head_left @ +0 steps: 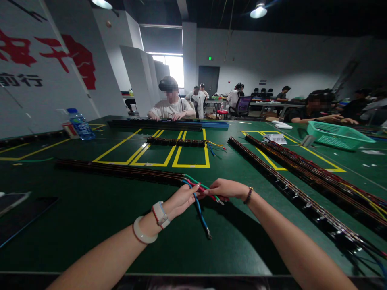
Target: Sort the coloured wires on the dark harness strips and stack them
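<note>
As the left hand (184, 198) and right hand (223, 189) grip cables (200, 211), yellow lines (181, 165) mark the green table (81, 213) before pale walls (272, 60).

I see red, green and blue wires (198, 205) over a yellow-lined green worktop (121, 213), a mint-green basket (338, 137) near its far edge.

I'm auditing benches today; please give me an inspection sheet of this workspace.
Surface: green table, yellow lines marked on it.
Work items: long dark strip on the left; other dark strips ahead and at right.
Clutter: bottle, green basket, white paper.
Hands: left hand and right hand both closed on wires.
Cables: green, red and blue, at the long strip's end; the blue one's metal tip points toward the near edge.
Surroundings: person across the table; lit lamp overhead.
</note>
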`<state>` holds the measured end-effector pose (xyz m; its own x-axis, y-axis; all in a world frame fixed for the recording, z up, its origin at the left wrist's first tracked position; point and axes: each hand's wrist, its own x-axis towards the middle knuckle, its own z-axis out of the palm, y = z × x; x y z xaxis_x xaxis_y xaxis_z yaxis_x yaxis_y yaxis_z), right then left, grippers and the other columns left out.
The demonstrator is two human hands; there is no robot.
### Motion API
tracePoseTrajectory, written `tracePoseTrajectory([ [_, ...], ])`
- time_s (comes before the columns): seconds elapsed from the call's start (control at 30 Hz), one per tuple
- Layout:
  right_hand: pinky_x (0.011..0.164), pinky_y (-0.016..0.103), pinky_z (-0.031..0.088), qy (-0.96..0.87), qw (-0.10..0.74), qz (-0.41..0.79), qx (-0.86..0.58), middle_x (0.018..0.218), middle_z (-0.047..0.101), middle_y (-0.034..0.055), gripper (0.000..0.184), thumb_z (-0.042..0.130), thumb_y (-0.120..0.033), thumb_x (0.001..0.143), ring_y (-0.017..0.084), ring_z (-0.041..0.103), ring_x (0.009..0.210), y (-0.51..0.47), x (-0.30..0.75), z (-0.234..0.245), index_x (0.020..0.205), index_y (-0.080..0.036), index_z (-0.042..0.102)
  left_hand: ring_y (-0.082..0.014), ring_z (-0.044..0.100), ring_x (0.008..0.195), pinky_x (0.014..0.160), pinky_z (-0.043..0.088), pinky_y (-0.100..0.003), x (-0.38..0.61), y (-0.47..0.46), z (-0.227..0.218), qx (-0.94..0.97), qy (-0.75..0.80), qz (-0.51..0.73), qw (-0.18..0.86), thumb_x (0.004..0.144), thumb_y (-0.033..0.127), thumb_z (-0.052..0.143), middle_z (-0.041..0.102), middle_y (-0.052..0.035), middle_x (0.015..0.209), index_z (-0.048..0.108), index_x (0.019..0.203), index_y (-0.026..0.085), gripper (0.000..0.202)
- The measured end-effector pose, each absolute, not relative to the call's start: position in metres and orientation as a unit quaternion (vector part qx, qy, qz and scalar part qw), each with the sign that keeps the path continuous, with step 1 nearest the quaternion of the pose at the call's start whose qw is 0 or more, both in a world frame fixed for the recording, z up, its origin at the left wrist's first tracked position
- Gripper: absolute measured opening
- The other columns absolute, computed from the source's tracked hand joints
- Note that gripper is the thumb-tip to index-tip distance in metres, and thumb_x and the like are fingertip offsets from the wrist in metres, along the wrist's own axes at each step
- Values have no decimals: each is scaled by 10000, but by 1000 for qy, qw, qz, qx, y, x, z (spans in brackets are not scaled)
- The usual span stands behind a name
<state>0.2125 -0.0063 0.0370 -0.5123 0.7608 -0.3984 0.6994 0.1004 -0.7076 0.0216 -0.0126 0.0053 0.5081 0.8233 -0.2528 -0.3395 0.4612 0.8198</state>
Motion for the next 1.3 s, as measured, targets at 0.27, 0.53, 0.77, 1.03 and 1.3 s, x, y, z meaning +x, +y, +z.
tracePoseTrajectory([
  [0.27,455,215,309,-762,83,328,-553,552,536,1,535,435,-623,847,94,450,466,16,240,24,732,-144,645,-182,652,886,875,496,-327,17,-13,8,335,331,352,809,847,98,548,682,-119,858,609,782,80,92],
  [0.53,581,255,372,-786,4,-27,-618,777,683,103,490,346,-517,934,202,630,705,18,231,16,829,-186,691,-135,648,675,728,530,-283,15,-3,-3,298,312,343,834,859,100,513,656,-76,739,567,812,97,72],
  [0.77,685,330,375,-788,-4,-101,-608,830,686,180,460,366,-415,953,269,635,831,29,223,7,836,-124,703,-135,624,576,562,515,-249,12,-4,-1,333,319,315,830,826,119,574,614,-35,655,565,823,102,19],
  [1.03,743,337,319,-804,34,-150,-575,839,640,159,434,408,-465,930,250,555,840,16,223,19,891,-114,661,-131,633,658,696,517,-266,12,-7,2,332,311,324,829,814,137,612,635,-51,716,572,787,102,60],
  [1.3,797,339,308,-947,84,-158,-269,920,598,96,332,396,-299,921,198,482,812,-12,216,35,1186,-157,539,-148,648,680,737,515,-288,15,-3,-6,324,302,346,827,819,52,550,670,-80,740,604,797,85,67],
])
